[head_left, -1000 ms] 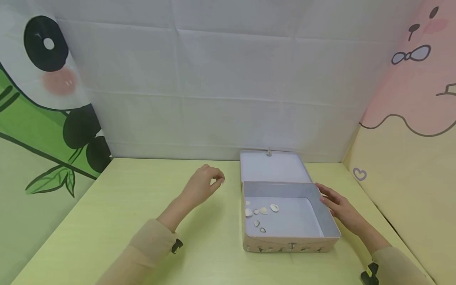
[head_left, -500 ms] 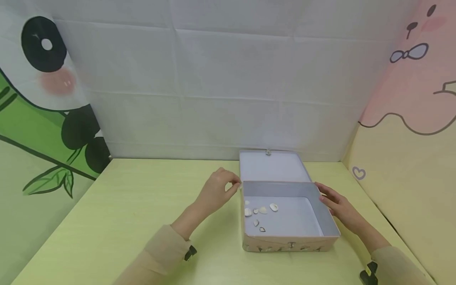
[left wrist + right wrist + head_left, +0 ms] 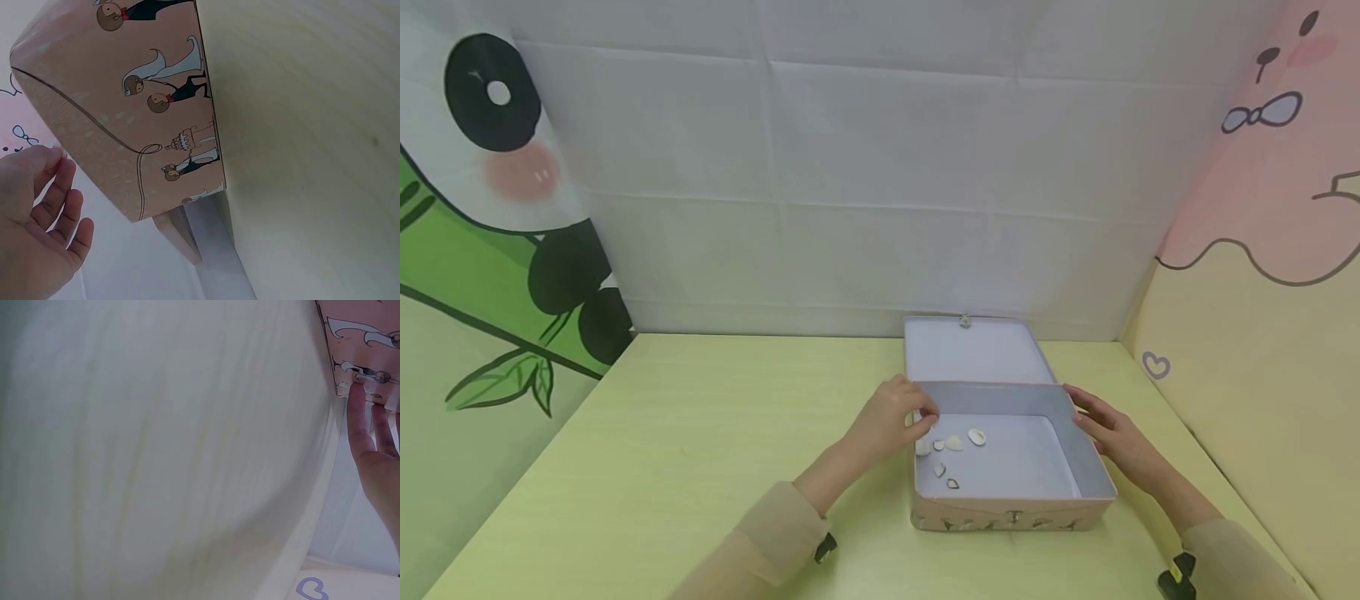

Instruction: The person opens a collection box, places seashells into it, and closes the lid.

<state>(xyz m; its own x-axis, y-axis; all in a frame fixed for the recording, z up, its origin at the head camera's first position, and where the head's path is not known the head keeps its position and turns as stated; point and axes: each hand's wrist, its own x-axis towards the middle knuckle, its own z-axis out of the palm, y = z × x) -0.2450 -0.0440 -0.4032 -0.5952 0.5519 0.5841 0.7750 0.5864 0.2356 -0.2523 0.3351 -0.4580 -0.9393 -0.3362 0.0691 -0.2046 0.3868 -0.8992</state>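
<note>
An open hinged box (image 3: 1013, 514) with a pink printed outside and pale inside stands on the table, its lid (image 3: 973, 350) tipped back. Several small seashells (image 3: 954, 443) lie toward the left of its floor. Over the box's left rim, my left hand (image 3: 886, 423) pinches a small whitish seashell between thumb and forefinger; the fingers mostly hide it. In the left wrist view, that hand (image 3: 44, 219) is at the rim beside the printed wall (image 3: 125, 125). My right hand (image 3: 1120, 442) rests its extended fingers against the box's right side, as the right wrist view also shows.
The pale yellow table (image 3: 700, 467) extends to the left of the box. A white cloth wall (image 3: 880, 208) rises behind. Printed panels stand at both sides, with a green leafy drawing (image 3: 512, 379) on the left and a pink figure (image 3: 1300, 208) on the right.
My left hand has moved right, from above the bare table to over the box's left rim, fingers still pinched. The right hand and the box have stayed in place.
</note>
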